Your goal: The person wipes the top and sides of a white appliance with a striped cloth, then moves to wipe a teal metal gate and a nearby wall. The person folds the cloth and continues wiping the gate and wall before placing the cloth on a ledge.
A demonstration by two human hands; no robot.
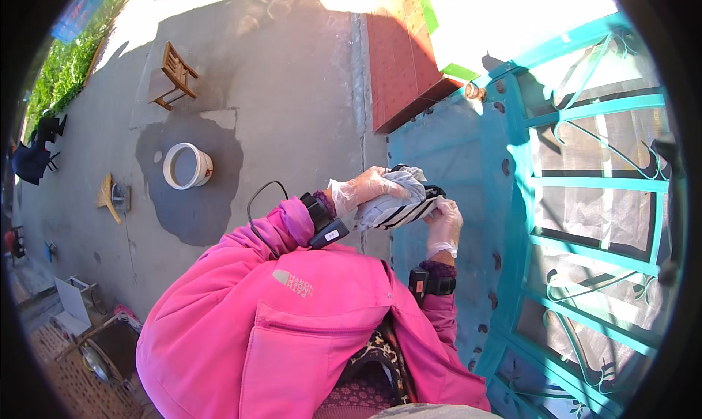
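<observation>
Both my hands wear clear plastic gloves. A folded grey cloth with black and white stripes (396,202) is bunched up in front of my chest. My left hand (368,190) grips its grey, crumpled side from the left. At the striped right end, my right hand (447,224) holds the edge between fingers and thumb. Just beyond the cloth stands a teal metal door (455,199), its lower panel close to my right hand; neither hand plainly touches it. The cloth's underside is hidden.
A white bucket (205,169) holding liquid stands on wet concrete (225,210) to my left. Past it are a wooden chair (176,76) and a broom (106,197) beside a dustpan (120,197). A red tiled step (397,62) lies ahead. A person (33,156) is at far left.
</observation>
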